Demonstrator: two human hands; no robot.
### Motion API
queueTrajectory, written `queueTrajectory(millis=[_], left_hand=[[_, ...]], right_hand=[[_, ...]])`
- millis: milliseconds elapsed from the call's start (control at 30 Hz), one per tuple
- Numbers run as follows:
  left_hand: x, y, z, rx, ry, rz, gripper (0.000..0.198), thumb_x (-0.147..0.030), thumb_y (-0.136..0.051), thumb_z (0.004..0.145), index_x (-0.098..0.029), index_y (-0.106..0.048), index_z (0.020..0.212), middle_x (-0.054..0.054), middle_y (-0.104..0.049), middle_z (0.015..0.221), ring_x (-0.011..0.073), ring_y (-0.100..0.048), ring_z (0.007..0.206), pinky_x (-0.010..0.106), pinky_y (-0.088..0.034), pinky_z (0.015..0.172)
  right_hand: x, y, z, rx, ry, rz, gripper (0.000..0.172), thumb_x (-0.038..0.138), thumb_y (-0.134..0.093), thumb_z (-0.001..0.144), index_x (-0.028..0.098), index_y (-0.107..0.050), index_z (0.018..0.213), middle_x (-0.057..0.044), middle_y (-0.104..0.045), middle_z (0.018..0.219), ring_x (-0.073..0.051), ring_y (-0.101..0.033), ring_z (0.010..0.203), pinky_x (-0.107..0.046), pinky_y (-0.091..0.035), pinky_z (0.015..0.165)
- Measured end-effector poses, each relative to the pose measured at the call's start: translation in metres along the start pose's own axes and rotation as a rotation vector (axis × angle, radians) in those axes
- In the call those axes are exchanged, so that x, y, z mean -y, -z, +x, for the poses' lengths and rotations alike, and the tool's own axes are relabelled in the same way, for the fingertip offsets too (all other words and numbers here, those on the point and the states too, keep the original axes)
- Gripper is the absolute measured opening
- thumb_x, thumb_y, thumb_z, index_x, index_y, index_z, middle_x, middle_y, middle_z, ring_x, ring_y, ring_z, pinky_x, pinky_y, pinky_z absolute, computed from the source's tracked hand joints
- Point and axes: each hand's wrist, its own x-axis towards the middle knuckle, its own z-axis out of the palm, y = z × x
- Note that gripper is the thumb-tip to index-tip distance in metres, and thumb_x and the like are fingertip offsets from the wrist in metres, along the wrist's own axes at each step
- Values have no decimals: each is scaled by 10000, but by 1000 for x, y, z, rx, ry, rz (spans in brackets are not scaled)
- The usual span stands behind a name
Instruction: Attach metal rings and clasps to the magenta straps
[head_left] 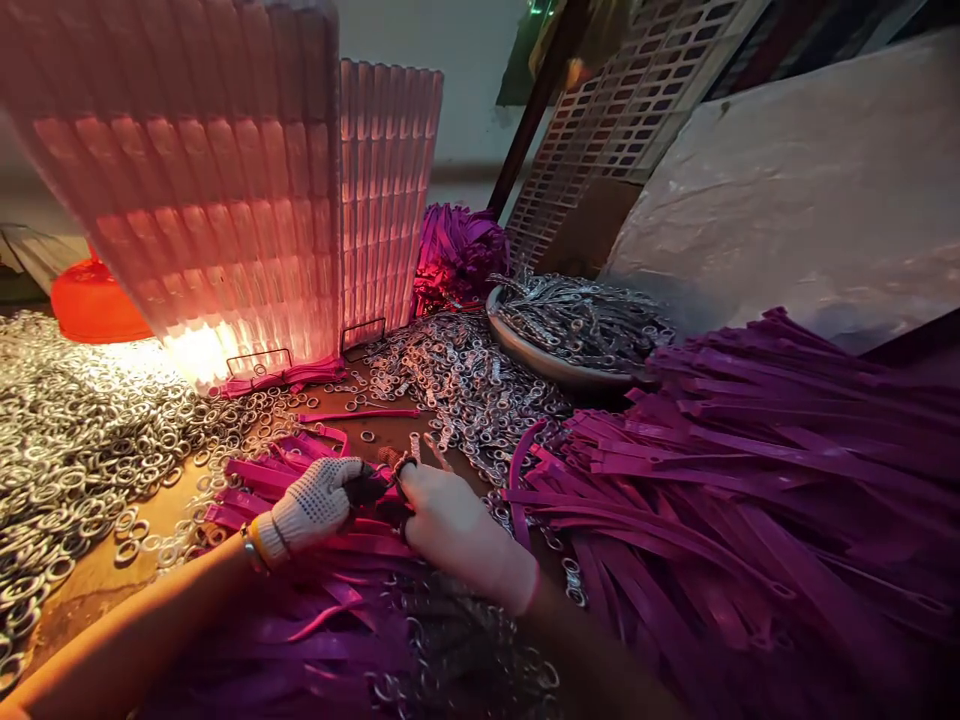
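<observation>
My left hand (pixel 313 503), in a white dotted glove with dark fingertips, is closed in a pinch at the middle of the bench. My right hand (pixel 454 520), in a pale glove, is closed right beside it, fingers curled inward. The two hands nearly meet, and whatever lies between their fingers is dark and too small to make out. Purple flat straps (pixel 300 640) spread beneath both wrists. Just beyond my right hand lies a small metal link piece (pixel 415 447). A pile of similar metal pieces (pixel 465 385) lies farther back.
Metal rings (pixel 60 480) heap at left under an orange lamp (pixel 97 300). Ribbed translucent panels (pixel 247 190) stand behind. A basin (pixel 551 365) holds more metal pieces. Purple straps (pixel 750 470) pile high at right, with another purple bundle (pixel 465 245) at the back.
</observation>
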Motion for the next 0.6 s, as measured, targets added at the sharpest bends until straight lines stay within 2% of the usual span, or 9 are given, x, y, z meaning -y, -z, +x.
queueTrajectory(millis=[133, 267, 367, 467, 600], left_hand=[[11, -4, -5, -65, -60, 25, 183, -249, -526, 845, -148, -663, 778, 20, -613, 675, 99, -461, 544, 189, -335, 507], [18, -9, -5, -44, -116, 97, 188, -169, -500, 813, -147, -630, 680, 19, -603, 664, 117, -475, 604, 202, -332, 539], [11, -5, -5, 13, -169, 187, 208, -117, -479, 796, -154, -653, 690, 16, -617, 661, 120, -484, 595, 210, -341, 554], [1, 21, -5, 88, -225, 273, 195, -132, -529, 803, -177, -716, 774, 23, -667, 729, 135, -528, 636, 212, -367, 582], [2, 81, -17, -19, -121, 312, 74, -163, -651, 732, -184, -714, 700, 12, -656, 664, 121, -502, 582, 191, -369, 564]], right_hand=[[6, 1, 4, 119, -51, -61, 259, 61, -528, 776, 158, -614, 1000, -107, -720, 877, -239, -691, 814, -283, -392, 626], [9, -8, 4, 141, 79, -137, 196, 139, -537, 811, 143, -619, 990, -130, -720, 838, -263, -702, 770, -295, -400, 592], [10, -10, 1, 156, 118, -179, 200, 179, -536, 831, 126, -631, 999, -149, -720, 826, -280, -700, 765, -301, -411, 596], [4, -10, -1, 134, 118, -174, 207, 152, -526, 834, 116, -639, 1003, -148, -720, 842, -276, -693, 789, -299, -426, 631], [-16, -14, -13, 30, 28, -53, 164, 127, -543, 835, 108, -651, 957, -145, -705, 900, -268, -672, 864, -327, -472, 753]])
